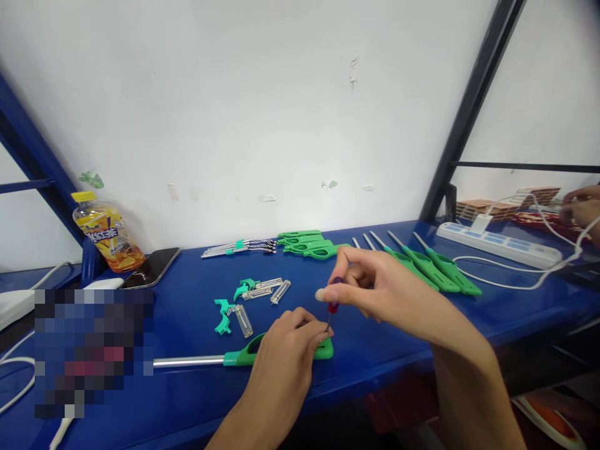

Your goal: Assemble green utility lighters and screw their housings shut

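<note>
A green long-nosed lighter (237, 357) with a silver tube lies along the near edge of the blue table (187, 387). My left hand (285, 350) is closed over the lighter's green handle and presses it down. My right hand (370, 289) pinches a small red-handled screwdriver (332, 305) upright, its thin tip pointing down at the handle by my left fingers.
Loose green triggers and clear tubes (248, 300) lie mid-table. Green handle shells (304, 242), metal rods (239, 247) and assembled lighters (431, 267) sit behind. A drink bottle (107, 236) and phone (152, 267) stand left. A power strip (499, 245) lies right; another person's hand (581, 209) is at far right.
</note>
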Available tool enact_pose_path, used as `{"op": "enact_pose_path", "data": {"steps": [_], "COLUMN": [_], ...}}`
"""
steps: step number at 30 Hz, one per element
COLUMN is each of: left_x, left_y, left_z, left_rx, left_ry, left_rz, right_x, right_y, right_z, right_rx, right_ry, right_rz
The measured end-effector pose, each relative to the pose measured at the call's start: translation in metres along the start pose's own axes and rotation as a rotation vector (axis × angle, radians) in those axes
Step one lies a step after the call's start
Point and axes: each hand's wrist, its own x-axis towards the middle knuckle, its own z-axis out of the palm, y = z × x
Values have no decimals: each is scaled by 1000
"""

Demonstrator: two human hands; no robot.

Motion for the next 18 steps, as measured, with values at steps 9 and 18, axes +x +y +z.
{"op": "enact_pose_path", "data": {"steps": [9,18], "left_x": [1,0], "left_y": [2,1], "left_z": [-1,0], "left_rx": [-7,-4], "left_ry": [-18,-15], "left_rz": [-13,-10], "right_x": [-1,-5], "right_y": [1,-1], "right_z": [-1,-5], "right_rx": [-68,51], "right_ry": [20,-153], "right_rz": [-31,-77]}}
